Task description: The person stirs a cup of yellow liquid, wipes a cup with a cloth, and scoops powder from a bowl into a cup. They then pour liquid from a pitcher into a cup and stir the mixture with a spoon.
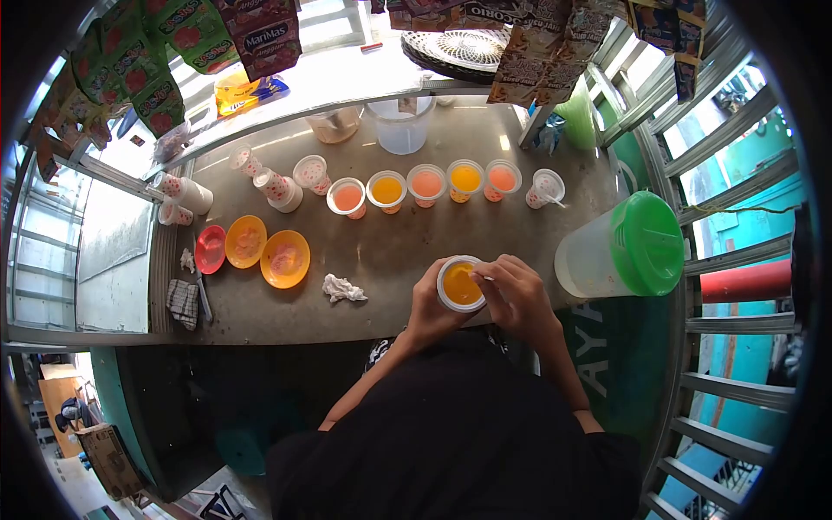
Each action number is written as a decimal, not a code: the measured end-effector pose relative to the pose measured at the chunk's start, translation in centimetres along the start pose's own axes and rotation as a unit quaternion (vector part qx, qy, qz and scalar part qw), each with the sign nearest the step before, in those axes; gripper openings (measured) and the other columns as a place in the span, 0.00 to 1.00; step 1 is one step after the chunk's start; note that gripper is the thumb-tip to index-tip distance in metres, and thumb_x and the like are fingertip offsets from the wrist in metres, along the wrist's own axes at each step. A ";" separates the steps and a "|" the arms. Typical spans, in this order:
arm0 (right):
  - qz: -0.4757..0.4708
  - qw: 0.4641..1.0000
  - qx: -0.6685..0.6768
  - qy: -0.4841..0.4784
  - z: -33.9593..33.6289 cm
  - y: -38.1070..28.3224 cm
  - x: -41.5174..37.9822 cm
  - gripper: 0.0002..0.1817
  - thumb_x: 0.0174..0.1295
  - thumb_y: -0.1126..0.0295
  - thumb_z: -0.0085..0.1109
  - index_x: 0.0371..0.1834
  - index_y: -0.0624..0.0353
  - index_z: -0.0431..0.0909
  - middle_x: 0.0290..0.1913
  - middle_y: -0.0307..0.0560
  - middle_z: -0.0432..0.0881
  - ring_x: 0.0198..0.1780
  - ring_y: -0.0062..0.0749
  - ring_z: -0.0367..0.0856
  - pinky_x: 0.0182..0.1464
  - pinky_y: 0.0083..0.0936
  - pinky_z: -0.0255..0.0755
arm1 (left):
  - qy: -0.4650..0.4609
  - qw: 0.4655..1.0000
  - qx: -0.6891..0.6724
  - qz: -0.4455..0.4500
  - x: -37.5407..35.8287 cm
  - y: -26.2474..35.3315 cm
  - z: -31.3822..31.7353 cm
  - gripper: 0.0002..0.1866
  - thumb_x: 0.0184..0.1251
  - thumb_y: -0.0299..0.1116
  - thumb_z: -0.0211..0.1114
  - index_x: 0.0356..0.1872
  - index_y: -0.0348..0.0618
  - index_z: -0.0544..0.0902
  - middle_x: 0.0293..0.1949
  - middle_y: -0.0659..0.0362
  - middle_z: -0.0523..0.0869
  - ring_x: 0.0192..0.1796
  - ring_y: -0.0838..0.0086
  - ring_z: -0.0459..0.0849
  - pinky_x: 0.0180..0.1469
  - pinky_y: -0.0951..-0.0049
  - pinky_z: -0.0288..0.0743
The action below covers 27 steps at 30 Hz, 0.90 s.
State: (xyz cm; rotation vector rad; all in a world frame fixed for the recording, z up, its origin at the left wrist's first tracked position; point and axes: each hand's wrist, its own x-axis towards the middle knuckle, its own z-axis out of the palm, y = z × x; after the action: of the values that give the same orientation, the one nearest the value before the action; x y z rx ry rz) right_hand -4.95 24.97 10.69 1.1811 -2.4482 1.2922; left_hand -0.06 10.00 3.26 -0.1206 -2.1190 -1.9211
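Note:
A plastic cup of orange drink (460, 284) is held near the counter's front edge, with my left hand (430, 305) wrapped round its side. Over its rim, my right hand (513, 293) pinches what looks like a thin, pale spoon (475, 272) dipping into the drink; its lower part is hard to make out. Beyond my hands, several filled cups stand in a row, among them a pink drink (426, 184) and an orange drink (465, 178). At the row's right end, a patterned cup (544, 186) has a white spoon leaning out of it.
On the right stands a clear container with a green lid (646, 243). To the left are orange plates (286, 259), a red plate (210, 250), a crumpled white cloth or tissue (344, 289) and stacked cups (276, 186). A clear bucket (403, 130) stands behind; sachets (260, 39) hang overhead.

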 end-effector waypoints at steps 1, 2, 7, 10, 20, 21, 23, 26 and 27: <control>0.003 1.000 0.008 0.004 -0.1 -0.1 0.0 0.07 0.59 0.79 0.63 0.39 0.63 0.79 0.30 0.51 0.80 0.31 0.44 0.78 0.35 0.36 0.72 | -0.001 1.000 0.002 -0.004 0.0 0.0 0.0 0.28 0.46 0.26 0.80 0.51 0.35 0.79 0.45 0.52 0.85 0.47 0.66 0.87 0.50 0.70 0.79; 0.006 1.000 0.015 0.008 -0.1 -0.2 0.0 0.07 0.58 0.81 0.64 0.38 0.62 0.79 0.28 0.50 0.79 0.30 0.42 0.78 0.33 0.33 0.71 | -0.001 1.000 0.001 -0.004 0.0 -0.1 -0.1 0.28 0.46 0.26 0.80 0.51 0.35 0.79 0.45 0.52 0.85 0.47 0.66 0.87 0.50 0.70 0.79; -0.012 0.999 0.050 -0.003 0.3 -0.4 0.0 0.07 0.58 0.80 0.63 0.39 0.62 0.79 0.31 0.52 0.81 0.32 0.45 0.79 0.36 0.36 0.73 | -0.010 1.000 -0.008 -0.016 0.0 -0.4 -0.1 0.28 0.47 0.27 0.79 0.51 0.35 0.78 0.45 0.52 0.85 0.47 0.66 0.86 0.50 0.70 0.80; -0.031 0.999 0.042 -0.010 0.4 0.0 0.2 0.07 0.59 0.79 0.63 0.40 0.62 0.78 0.32 0.53 0.81 0.33 0.47 0.80 0.39 0.38 0.74 | -0.012 1.000 -0.002 -0.017 0.0 -0.4 0.0 0.28 0.47 0.27 0.79 0.51 0.35 0.78 0.45 0.52 0.85 0.47 0.66 0.86 0.49 0.70 0.80; 0.025 0.999 0.007 -0.039 -0.5 -0.4 0.1 0.05 0.60 0.78 0.62 0.38 0.63 0.79 0.30 0.51 0.81 0.32 0.46 0.80 0.38 0.37 0.73 | -0.004 1.000 -0.012 -0.013 0.2 -0.1 -0.1 0.27 0.48 0.27 0.79 0.51 0.35 0.79 0.45 0.52 0.85 0.46 0.67 0.87 0.49 0.70 0.80; 0.026 0.999 0.006 -0.039 -0.4 -0.4 0.0 0.05 0.60 0.78 0.62 0.38 0.63 0.79 0.30 0.51 0.81 0.32 0.46 0.80 0.38 0.37 0.73 | -0.005 1.000 -0.009 -0.013 0.2 -0.2 -0.1 0.27 0.48 0.27 0.79 0.51 0.35 0.79 0.44 0.52 0.85 0.46 0.67 0.87 0.49 0.70 0.80; -0.002 0.999 0.040 -0.030 0.0 -0.5 -0.1 0.06 0.58 0.78 0.63 0.38 0.63 0.79 0.31 0.52 0.82 0.33 0.47 0.80 0.38 0.38 0.73 | -0.006 1.000 -0.007 -0.013 0.2 -0.4 -0.1 0.27 0.48 0.27 0.79 0.50 0.35 0.79 0.44 0.52 0.85 0.46 0.67 0.87 0.49 0.70 0.80; -0.045 0.998 0.048 -0.009 0.7 0.0 -0.3 0.07 0.57 0.79 0.65 0.38 0.61 0.82 0.33 0.50 0.84 0.32 0.44 0.81 0.36 0.33 0.74 | -0.003 1.000 -0.010 -0.017 0.1 -0.6 -0.1 0.27 0.47 0.27 0.79 0.50 0.35 0.79 0.44 0.52 0.85 0.46 0.67 0.87 0.49 0.70 0.80; -0.045 0.998 0.047 -0.009 0.6 0.0 -0.2 0.07 0.57 0.79 0.65 0.38 0.61 0.82 0.33 0.50 0.84 0.32 0.44 0.81 0.36 0.33 0.74 | 0.000 1.000 -0.011 -0.019 0.1 -0.5 -0.2 0.27 0.47 0.27 0.79 0.50 0.35 0.79 0.44 0.52 0.85 0.46 0.67 0.87 0.49 0.70 0.80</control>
State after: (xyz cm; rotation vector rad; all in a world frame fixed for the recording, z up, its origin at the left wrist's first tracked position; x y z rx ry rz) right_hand -4.63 24.62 10.19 1.3155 -2.3394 1.3907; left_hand -0.25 9.77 2.84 -0.0857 -2.1164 -1.9661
